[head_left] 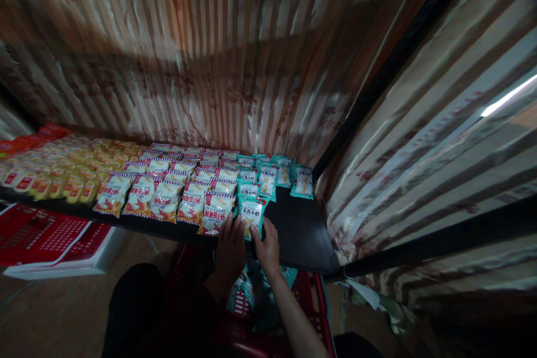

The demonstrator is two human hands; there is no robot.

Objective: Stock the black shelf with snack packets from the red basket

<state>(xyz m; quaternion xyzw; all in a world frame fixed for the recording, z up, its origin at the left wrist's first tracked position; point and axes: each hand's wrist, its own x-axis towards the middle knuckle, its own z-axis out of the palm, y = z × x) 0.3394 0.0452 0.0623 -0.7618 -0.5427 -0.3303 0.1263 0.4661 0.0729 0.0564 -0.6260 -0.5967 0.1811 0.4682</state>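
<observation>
A teal snack bag (250, 213) lies at the shelf's front edge, at the end of a row of matching bags. My left hand (230, 246) grips its lower left side, fingertips against the bag's edge and close to a white-and-red snack bag (216, 211). From the right, my right hand (267, 246) holds the same teal bag, thumb on its front and fingers along its side. More teal bags (268, 176) stand behind it. Below my hands, a red basket (312, 302) contains further teal bags (243, 291).
The black shelf (293, 235) carries rows of white-and-red bags and yellow packets (79, 184), with orange packs (46, 133) at far left. Striped curtain (235, 56) hangs behind, and a dark post (377, 84) rises at the right. A red-and-white box (62, 251) sits below left.
</observation>
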